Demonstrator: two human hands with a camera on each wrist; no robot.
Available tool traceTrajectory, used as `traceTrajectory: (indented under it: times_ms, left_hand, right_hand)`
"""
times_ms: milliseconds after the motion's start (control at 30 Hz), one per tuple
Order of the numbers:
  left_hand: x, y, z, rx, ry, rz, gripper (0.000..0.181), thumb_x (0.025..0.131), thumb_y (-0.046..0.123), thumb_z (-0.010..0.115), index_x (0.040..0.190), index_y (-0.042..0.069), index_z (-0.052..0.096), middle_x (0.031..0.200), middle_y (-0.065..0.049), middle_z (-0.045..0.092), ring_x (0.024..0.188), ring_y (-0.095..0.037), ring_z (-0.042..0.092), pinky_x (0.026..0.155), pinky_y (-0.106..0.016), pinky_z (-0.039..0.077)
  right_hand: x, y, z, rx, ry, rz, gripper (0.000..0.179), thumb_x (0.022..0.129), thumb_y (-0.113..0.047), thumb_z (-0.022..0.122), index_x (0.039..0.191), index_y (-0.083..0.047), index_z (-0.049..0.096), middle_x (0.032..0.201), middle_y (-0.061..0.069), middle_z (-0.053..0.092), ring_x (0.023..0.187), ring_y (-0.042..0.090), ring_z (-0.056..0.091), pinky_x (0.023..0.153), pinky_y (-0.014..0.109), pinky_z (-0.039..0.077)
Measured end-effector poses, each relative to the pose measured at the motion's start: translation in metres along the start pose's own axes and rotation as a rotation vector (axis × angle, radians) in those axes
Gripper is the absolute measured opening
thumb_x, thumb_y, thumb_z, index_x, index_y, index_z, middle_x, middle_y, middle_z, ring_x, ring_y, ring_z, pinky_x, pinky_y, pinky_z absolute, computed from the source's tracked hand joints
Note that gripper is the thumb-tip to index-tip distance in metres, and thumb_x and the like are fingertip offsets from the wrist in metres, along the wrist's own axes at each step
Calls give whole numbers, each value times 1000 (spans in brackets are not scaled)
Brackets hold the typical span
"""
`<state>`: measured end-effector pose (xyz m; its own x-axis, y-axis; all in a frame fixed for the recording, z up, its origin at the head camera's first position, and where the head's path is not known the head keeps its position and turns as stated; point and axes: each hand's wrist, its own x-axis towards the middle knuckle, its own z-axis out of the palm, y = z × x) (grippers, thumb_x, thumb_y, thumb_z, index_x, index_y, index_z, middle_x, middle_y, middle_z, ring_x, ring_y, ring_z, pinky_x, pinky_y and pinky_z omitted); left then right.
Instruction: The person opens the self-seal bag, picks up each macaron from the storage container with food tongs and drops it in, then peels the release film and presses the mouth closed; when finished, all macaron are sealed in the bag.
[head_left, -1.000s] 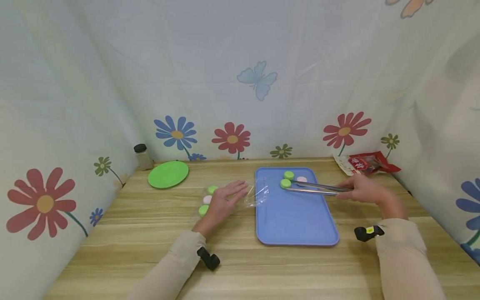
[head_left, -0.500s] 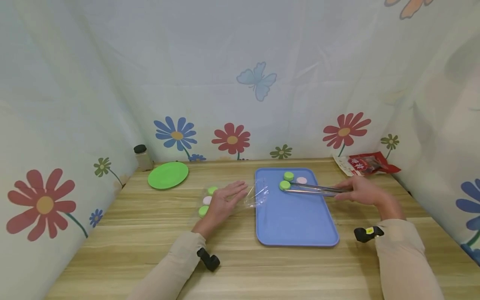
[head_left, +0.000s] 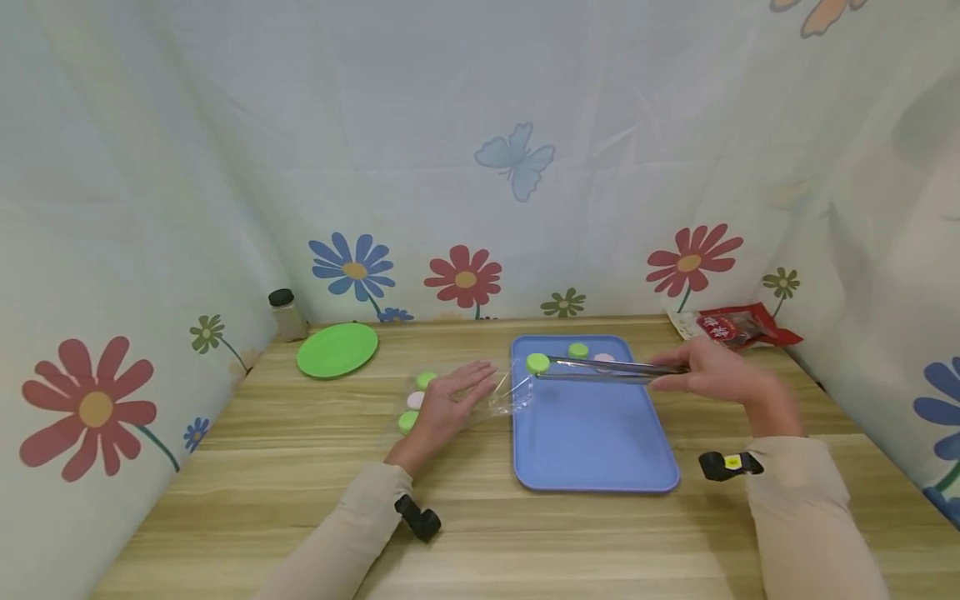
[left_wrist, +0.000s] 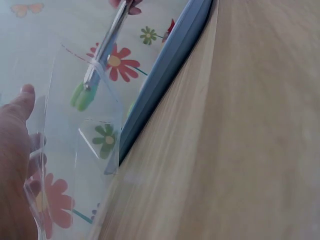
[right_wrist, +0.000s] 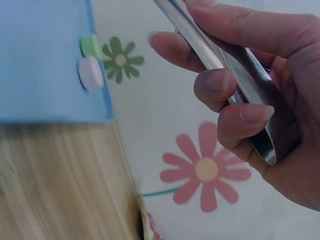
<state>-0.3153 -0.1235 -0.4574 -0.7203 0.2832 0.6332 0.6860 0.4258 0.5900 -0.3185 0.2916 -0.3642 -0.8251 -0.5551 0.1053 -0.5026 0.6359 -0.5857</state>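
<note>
My right hand [head_left: 712,371] grips metal tongs [head_left: 600,369] by their closed end. At their tips a green macaron [head_left: 537,363] is pinched above the left part of the blue tray [head_left: 592,450], next to the clear plastic package [head_left: 513,392]. In the left wrist view this macaron [left_wrist: 82,97] shows through the plastic. My left hand [head_left: 447,404] lies over the package with fingers straight, touching it. Beyond that hand, green and pink macarons [head_left: 426,381] sit inside the package, partly hidden. On the tray's far end rest a green macaron [head_left: 577,351] and a pink macaron [head_left: 603,361].
A green plate [head_left: 337,350] lies at the back left beside a jar [head_left: 287,317] with a black lid. At the back right is a red and white snack packet [head_left: 738,327]. A flowered curtain [head_left: 420,167] surrounds the wooden table [head_left: 465,542].
The right hand has moved left with the tongs, lifting the green macaron off the tray and carrying it toward the plastic package. The left hand has stayed in place.
</note>
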Motion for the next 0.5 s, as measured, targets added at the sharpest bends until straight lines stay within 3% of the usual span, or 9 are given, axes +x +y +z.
traceTrajectory:
  times_ms: [100, 200, 367, 500]
  left_hand:
    - [0, -1, 0, -13, 7, 15, 34, 96, 22, 70, 128, 11, 69, 131, -13, 64, 128, -25, 57, 106, -41, 44]
    - [-1, -1, 1, -18, 5, 18, 34, 97, 24, 69, 128, 9, 69, 131, -12, 64, 128, -23, 57, 107, -40, 44]
    - [-1, -1, 1, -4, -15, -14, 35, 98, 30, 67, 129, 14, 69, 135, -1, 62, 130, -18, 55, 108, -35, 42]
    - [-1, -1, 1, 3, -8, -2, 33, 97, 25, 68, 128, 14, 69, 135, -2, 62, 129, -20, 56, 108, -38, 43]
  right_hand:
    - [12, -9, 11, -16, -47, -45, 34, 88, -20, 79, 115, -1, 74, 89, -4, 69, 71, 12, 56, 60, 25, 47]
    - [24, -18, 23, -36, -95, -86, 34, 88, -24, 79, 114, -2, 75, 80, -5, 63, 66, 12, 52, 57, 25, 43]
    - [42, -31, 44, -52, -137, -157, 30, 89, -23, 78, 113, -4, 75, 79, -5, 64, 66, 10, 52, 57, 25, 42]
    - [56, -44, 59, -42, -168, -213, 26, 90, -19, 77, 111, -3, 76, 78, -6, 65, 65, 11, 52, 57, 24, 42]
